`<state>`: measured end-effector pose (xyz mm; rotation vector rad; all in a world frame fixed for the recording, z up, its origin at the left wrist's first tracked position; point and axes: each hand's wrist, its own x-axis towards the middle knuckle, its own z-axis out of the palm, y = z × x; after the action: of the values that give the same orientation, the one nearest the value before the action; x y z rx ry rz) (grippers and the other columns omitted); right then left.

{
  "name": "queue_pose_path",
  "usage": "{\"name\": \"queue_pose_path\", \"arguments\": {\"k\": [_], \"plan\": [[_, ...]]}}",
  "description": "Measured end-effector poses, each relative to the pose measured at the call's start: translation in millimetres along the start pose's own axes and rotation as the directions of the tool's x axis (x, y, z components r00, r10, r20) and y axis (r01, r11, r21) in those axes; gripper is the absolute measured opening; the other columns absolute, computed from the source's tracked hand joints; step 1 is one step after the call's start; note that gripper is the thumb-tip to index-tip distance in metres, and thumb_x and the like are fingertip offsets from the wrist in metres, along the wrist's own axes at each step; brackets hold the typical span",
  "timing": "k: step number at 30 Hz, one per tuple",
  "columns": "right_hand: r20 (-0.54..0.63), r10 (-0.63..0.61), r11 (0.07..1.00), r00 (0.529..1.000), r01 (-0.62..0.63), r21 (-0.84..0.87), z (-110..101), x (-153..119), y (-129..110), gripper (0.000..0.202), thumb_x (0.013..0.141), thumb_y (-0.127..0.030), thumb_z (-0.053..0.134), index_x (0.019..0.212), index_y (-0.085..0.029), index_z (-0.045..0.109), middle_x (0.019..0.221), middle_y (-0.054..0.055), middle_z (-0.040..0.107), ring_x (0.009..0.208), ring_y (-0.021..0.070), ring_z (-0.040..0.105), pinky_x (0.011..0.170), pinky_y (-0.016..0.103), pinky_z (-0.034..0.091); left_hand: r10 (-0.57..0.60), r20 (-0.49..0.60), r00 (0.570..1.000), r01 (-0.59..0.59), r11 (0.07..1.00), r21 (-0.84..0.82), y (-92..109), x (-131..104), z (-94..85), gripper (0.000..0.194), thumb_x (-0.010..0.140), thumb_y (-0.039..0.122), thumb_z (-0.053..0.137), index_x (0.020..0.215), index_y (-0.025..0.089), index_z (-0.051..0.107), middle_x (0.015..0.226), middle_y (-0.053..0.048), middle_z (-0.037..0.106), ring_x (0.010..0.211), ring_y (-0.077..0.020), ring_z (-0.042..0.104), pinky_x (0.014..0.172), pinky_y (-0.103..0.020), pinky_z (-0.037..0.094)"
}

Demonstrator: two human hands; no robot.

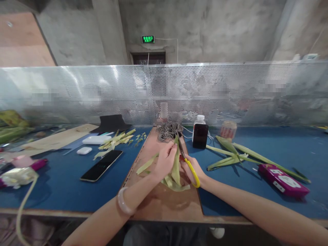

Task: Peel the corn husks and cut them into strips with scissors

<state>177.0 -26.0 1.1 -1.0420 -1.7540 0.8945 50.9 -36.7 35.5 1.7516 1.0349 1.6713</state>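
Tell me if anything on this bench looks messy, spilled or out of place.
Nothing looks spilled or damaged. Leaf trimmings lie scattered on the blue mat beside a phone. The left hand holds a green leaf against yellow-handled scissors in the right hand.

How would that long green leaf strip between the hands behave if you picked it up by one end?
The leaf strip would probably flop: its lower part already curls on the wooden board. It looks thin and flat, so likely very light and unlikely to roll. The scissors at its edge suggest it cuts or tears easily.
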Motion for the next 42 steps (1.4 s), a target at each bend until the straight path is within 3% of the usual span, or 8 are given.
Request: {"name": "queue_pose_path", "arguments": {"k": [5, 15, 20, 27, 31, 37, 39, 42], "plan": [[-0.024, -0.01, 0.999, 1.0, 0.009, -0.035, 0, 0, -6, 0.014, 0.073, -0.024, 0.044, 0.061, -0.017, 0.047, 0.047, -0.004, 0.04, 0.046, 0.0095, 0.038, 0.042, 0.02, 0.029, 0.016, -0.002, 1.0, -0.016, 1.0, -0.003, 0, 1, 0.2, 0.025, 0.084, 0.028, 0.037, 0.06, 0.019, 0.034, 0.058, 0.005, 0.035, 0.055, -0.0102, 0.034, 0.053, -0.022, 0.029], [-0.091, -0.01, 1.0, 0.996, 0.012, 0.015, 1, 0, -8, 0.019, 0.073, -0.032, 0.046, 0.062, -0.017, 0.048, 0.05, -0.004, 0.043, 0.048, 0.0102, 0.039, 0.044, 0.02, 0.031, -0.021, -0.024, 0.999, 0.021, 0.999, -0.032, 0, -2, 0.7, 0.026, 0.083, 0.032, 0.04, 0.062, 0.018, 0.042, 0.056, 0.005, 0.037, 0.052, -0.0095, 0.037, 0.05, -0.021, 0.032], [-0.156, 0.027, 0.995, 0.987, -0.012, 0.096, -3, 7, 0, 0.022, 0.076, -0.039, 0.044, 0.07, -0.018, 0.046, 0.052, -0.005, 0.043, 0.044, 0.0093, 0.04, 0.04, 0.02, 0.033, -0.134, -0.081, 0.988, 0.116, 0.974, -0.196, 7, 6, -4.9, 0.029, 0.082, 0.038, 0.042, 0.091, 0.017, 0.06, 0.066, -0.001, 0.057, 0.057, -0.0116, 0.052, 0.053, -0.021, 0.041], [-0.185, 0.047, 0.981, 0.982, -0.01, 0.194, -6, 10, 7, 0.022, 0.077, -0.042, 0.045, 0.072, -0.021, 0.04, 0.046, -0.009, 0.032, 0.03, 0.0071, 0.033, 0.03, 0.018, 0.026, -0.25, -0.159, 0.955, 0.142, 0.858, -0.493, 6, 28, -18.5, 0.044, 0.077, 0.038, 0.052, 0.117, 0.02, 0.052, 0.084, -0.006, 0.068, 0.074, -0.0173, 0.063, 0.071, -0.032, 0.05], [-0.219, -0.009, 0.974, 0.976, 0.058, 0.217, -7, 12, 0, 0.021, 0.071, -0.033, 0.057, 0.082, -0.022, 0.044, 0.057, -0.008, 0.041, 0.042, 0.0071, 0.039, 0.04, 0.019, 0.035, -0.258, -0.094, 0.962, 0.192, 0.876, -0.442, 4, 21, -9.2, 0.039, 0.077, 0.037, 0.051, 0.111, 0.019, 0.058, 0.096, -0.008, 0.067, 0.089, -0.0195, 0.061, 0.081, -0.034, 0.046], [-0.222, -0.122, 0.937, 0.967, 0.186, 0.295, -7, 11, -3, 0.03, 0.066, -0.019, 0.062, 0.092, -0.021, 0.048, 0.075, -0.003, 0.052, 0.064, 0.0104, 0.048, 0.062, 0.022, 0.042, -0.03, 0.076, 0.997, 0.04, 0.989, -0.143, 12, -1, 17.2, 0.032, 0.081, 0.032, 0.046, 0.108, 0.022, 0.06, 0.12, -0.004, 0.055, 0.114, -0.0198, 0.046, 0.1, -0.034, 0.03], [-0.229, -0.122, 0.926, 0.966, 0.194, 0.324, -7, 9, -4, 0.03, 0.066, -0.018, 0.061, 0.093, -0.021, 0.048, 0.073, -0.003, 0.051, 0.062, 0.0101, 0.048, 0.059, 0.022, 0.043, -0.011, 0.098, 0.995, 0.022, 0.993, -0.113, 12, -5, 23.6, 0.032, 0.081, 0.033, 0.046, 0.108, 0.022, 0.06, 0.125, -0.004, 0.051, 0.118, -0.0195, 0.042, 0.102, -0.033, 0.028], [-0.211, -0.086, 0.908, 0.974, 0.164, 0.386, -9, 7, -12, 0.023, 0.068, -0.021, 0.06, 0.086, -0.021, 0.046, 0.065, -0.005, 0.045, 0.048, 0.0075, 0.043, 0.044, 0.019, 0.041, -0.143, 0.142, 0.979, 0.17, 0.965, -0.202, 12, -6, 28.6, 0.038, 0.083, 0.039, 0.04, 0.111, 0.019, 0.057, 0.116, -0.008, 0.057, 0.103, -0.0216, 0.054, 0.089, -0.035, 0.042]]}}
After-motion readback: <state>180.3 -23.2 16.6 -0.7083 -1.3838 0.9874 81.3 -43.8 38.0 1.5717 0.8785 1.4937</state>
